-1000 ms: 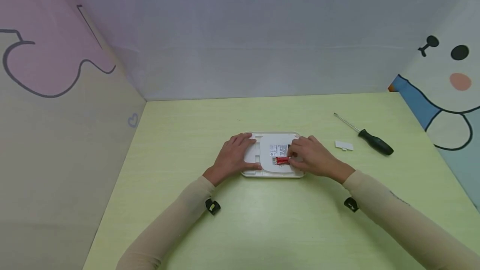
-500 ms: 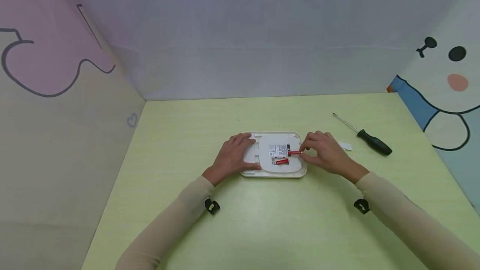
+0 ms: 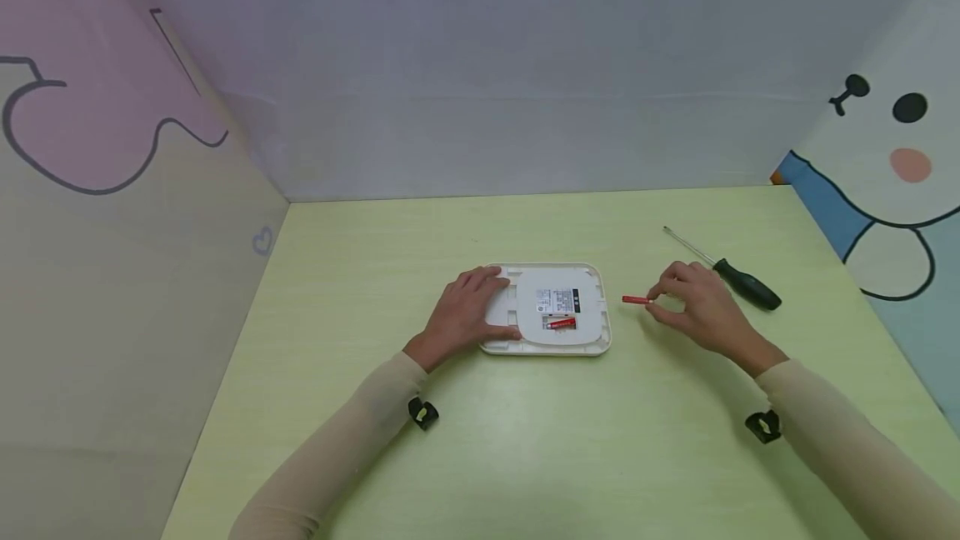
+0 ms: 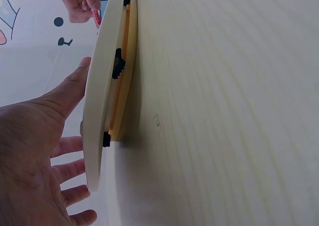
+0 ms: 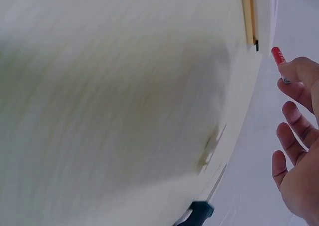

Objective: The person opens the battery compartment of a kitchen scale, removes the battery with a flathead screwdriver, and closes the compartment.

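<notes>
On device (image 3: pixel 592 332): white label (image 3: pixel 556 301) (print unreadable)

device (image 3: pixel 555 311) centre on table (image 3: pixel 525 440) | battery (image 3: pixel 561 323) in it | screwdriver (image 3: pixel 731 273) right (farther back)

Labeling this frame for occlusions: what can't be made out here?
- Label text on the white device: too small, head view.
- Small white cover by the screwdriver: hidden behind the right hand, head view.
- Second battery in its slot: markings too small, head view.
- Held battery: far end covered by fingertips, right wrist view.
- Device's face: edge-on, left wrist view; left hand rests on it.
</notes>
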The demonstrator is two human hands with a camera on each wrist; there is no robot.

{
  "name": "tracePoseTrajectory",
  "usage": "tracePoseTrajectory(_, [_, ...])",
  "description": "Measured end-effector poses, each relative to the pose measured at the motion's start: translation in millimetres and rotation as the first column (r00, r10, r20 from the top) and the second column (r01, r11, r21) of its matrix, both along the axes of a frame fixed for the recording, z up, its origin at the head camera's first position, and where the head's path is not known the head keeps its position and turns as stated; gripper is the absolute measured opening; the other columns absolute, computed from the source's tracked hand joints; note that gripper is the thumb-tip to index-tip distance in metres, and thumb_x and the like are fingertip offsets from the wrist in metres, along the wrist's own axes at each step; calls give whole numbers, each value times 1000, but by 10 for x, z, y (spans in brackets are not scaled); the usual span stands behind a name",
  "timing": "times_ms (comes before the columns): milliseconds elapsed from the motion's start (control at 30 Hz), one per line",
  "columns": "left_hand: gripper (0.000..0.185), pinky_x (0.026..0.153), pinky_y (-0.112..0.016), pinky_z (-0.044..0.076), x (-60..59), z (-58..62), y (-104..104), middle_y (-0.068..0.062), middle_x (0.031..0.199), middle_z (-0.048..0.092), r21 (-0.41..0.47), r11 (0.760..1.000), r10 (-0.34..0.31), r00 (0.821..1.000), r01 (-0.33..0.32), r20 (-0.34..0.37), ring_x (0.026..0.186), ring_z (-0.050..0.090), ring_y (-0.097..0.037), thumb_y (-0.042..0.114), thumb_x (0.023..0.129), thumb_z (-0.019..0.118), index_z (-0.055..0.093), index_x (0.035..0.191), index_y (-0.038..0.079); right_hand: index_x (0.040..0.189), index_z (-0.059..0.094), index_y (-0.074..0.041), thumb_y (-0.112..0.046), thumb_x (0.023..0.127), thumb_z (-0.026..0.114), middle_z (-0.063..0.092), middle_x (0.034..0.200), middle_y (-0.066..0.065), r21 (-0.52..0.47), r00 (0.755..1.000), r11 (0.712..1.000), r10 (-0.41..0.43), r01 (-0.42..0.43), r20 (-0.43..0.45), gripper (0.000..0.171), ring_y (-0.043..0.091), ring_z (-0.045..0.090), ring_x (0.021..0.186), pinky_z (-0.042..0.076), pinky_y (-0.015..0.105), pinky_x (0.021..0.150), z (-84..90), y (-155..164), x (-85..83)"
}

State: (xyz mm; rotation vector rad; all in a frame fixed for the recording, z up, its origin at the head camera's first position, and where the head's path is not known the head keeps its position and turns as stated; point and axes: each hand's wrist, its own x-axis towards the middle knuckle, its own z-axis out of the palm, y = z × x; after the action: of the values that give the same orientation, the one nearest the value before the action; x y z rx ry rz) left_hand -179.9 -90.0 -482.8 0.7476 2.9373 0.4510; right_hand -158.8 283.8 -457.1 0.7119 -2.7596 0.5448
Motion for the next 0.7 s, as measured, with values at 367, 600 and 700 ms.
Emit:
tracePoseTrajectory(367, [87, 110, -46, 35, 10, 11, 2, 0, 155, 36, 6, 1000, 8, 1000, -8, 8, 141, 33, -25, 70, 72, 71, 49, 141, 21, 80, 73, -14, -13, 72, 83, 55, 88, 5, 13, 993, 993, -117, 117, -4, 12, 26, 48, 82, 36, 45, 70, -122, 399, 142])
tracePoseTrajectory(600, [88, 110, -46, 35, 12, 5, 2, 0, 155, 36, 4, 1000, 7, 1000, -7, 12, 142, 33, -25, 71, 72, 70, 49, 141, 21, 78, 75, -13, -11, 70, 84, 56, 87, 6, 15, 990, 990, -139, 139, -14, 13, 28, 49, 80, 36, 43, 67, -192, 573, 215])
tracePoseTrajectory(700, [88, 110, -46, 36, 11, 4, 3, 0, 155, 36, 5, 1000, 4, 1000, -4, 6, 141, 33, -25, 71, 72, 70, 49, 141, 22, 78, 75, -13, -12, 70, 84, 57, 87, 7, 32, 986, 986, -164, 164, -7, 12, 28, 50, 78, 36, 43, 65, -220, 626, 232])
